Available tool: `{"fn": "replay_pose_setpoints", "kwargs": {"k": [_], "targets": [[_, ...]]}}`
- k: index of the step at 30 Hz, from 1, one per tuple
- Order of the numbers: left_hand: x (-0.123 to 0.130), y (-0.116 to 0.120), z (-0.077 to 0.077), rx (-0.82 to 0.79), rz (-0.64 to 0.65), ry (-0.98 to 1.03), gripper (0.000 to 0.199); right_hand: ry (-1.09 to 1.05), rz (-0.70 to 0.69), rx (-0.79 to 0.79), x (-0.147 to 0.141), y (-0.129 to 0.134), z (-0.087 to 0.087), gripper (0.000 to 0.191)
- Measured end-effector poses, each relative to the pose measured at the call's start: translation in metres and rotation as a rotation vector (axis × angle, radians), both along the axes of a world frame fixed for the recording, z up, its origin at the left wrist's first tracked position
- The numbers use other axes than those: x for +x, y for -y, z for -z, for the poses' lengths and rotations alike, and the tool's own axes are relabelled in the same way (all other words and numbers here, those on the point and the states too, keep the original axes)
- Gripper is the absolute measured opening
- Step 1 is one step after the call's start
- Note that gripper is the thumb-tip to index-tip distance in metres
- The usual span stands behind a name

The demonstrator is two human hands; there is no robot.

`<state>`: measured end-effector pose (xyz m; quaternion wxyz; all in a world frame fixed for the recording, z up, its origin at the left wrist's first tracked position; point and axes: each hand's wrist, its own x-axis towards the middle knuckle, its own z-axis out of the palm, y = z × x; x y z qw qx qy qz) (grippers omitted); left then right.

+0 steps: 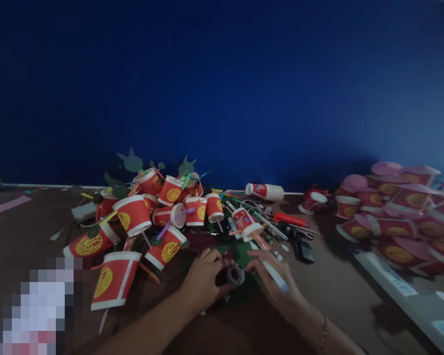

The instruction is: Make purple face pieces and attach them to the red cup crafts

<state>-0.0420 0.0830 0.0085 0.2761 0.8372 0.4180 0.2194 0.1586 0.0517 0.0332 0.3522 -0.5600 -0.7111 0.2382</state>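
My left hand (204, 278) is closed around a small dark round roll (236, 274) with a pale, patterned ring on its end, standing on a sheet of green paper (244, 254). I cannot make out exactly what the roll is. In my right hand (277, 283) is a white marker pen (275, 276) with a bluish rear end, slanted with its tip toward the paper beside the roll. The fingers hide the pen's tip. Just beyond the hands lies a red paper cup (245, 222), tipped over, with orange strips attached.
Red paper cups (133, 214) with strips and straws crowd the left. A stack of cups (264, 192) lies near the blue wall (222, 98). At right are cups with pink paper (395, 222) and a power strip (392, 281). A red-handled tool (290, 219) lies behind my right hand.
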Motion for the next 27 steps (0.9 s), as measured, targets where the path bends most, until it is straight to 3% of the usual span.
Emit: {"fn": "replay_pose_setpoints", "kwargs": {"k": [4,9,13,19,22,25,27], "targets": [[0.001,0.001,0.000,0.024,0.010,0.004,0.034,0.230,-0.216,0.094,-0.004,0.008,0.001,0.022],[0.000,0.001,0.002,0.006,0.016,0.045,0.043,0.315,-0.254,0.098,-0.013,0.010,0.006,0.037],[-0.002,0.003,0.004,-0.048,-0.049,0.145,0.058,0.360,-0.148,0.134,-0.009,0.008,0.011,0.034],[-0.005,0.000,0.009,-0.050,-0.177,0.379,0.037,0.504,0.125,0.239,0.013,0.009,0.025,0.027],[-0.005,-0.006,0.013,-0.110,-0.277,0.450,0.034,0.521,0.214,0.326,0.014,0.013,0.022,0.021],[-0.005,-0.009,0.015,-0.159,-0.316,0.479,0.037,0.359,0.054,0.389,0.003,0.016,0.010,0.006],[-0.005,-0.010,0.015,-0.183,-0.333,0.486,0.040,0.197,-0.112,0.267,-0.011,0.016,0.002,0.007]]}}
